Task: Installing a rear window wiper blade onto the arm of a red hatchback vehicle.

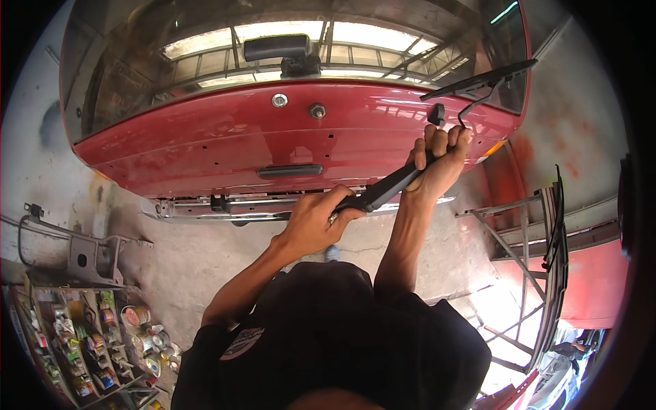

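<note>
My left hand grips the lower-left end of a long black strip-like part, thumb and fingers around it. My right hand is closed around its upper-right portion. The part slants up to the right in front of a red vehicle tailgate, over the edge of the bumper. A recessed black handle is to the left of the part. The rear wiper and a small black fitting are just above my right hand.
A shelf crowded with cans and bottles stands at lower left, beside a grey metal bracket. At right are a metal frame and red panels. The concrete floor shows around my body.
</note>
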A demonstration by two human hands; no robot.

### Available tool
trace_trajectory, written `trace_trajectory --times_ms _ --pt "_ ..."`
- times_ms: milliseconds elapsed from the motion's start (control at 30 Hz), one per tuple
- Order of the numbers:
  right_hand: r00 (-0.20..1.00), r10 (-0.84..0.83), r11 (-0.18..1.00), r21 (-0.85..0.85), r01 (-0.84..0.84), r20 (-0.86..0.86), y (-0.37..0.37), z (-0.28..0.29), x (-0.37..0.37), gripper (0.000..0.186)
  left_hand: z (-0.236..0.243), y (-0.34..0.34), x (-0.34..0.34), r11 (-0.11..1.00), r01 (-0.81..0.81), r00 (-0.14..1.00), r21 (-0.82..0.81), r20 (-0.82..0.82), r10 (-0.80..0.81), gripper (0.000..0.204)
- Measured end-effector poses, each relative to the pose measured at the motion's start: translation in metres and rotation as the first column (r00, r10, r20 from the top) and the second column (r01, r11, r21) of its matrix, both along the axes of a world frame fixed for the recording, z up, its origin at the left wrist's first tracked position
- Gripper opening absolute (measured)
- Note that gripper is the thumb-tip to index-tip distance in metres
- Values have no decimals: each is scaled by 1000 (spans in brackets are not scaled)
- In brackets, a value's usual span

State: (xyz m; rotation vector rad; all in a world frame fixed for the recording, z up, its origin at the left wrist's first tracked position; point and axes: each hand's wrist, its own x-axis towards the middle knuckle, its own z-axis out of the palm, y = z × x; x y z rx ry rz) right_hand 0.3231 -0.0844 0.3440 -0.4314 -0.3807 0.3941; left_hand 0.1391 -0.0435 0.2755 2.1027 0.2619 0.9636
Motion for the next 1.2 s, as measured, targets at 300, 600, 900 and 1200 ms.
trace_trajectory --times_ms 300,600,900,1200 --pt "959 -261 957 -103 273 111 4 0 -4 38 0 -5 4 983 -125 985 -135 -135 107 21" --pt "882 -451 878 -110 466 134 7 10 -16 40 12 -8 14 942 -199 974 -269 -159 160 19" --pt "853 -430 902 114 416 294 12 -13 -11 40 -5 16 9 884 -199 979 -423 -47 198 24" --pt "861 -350 921 -31 387 369 13 -24 -5 41 -8 59 22 838 -112 966 -534 139 217 27"
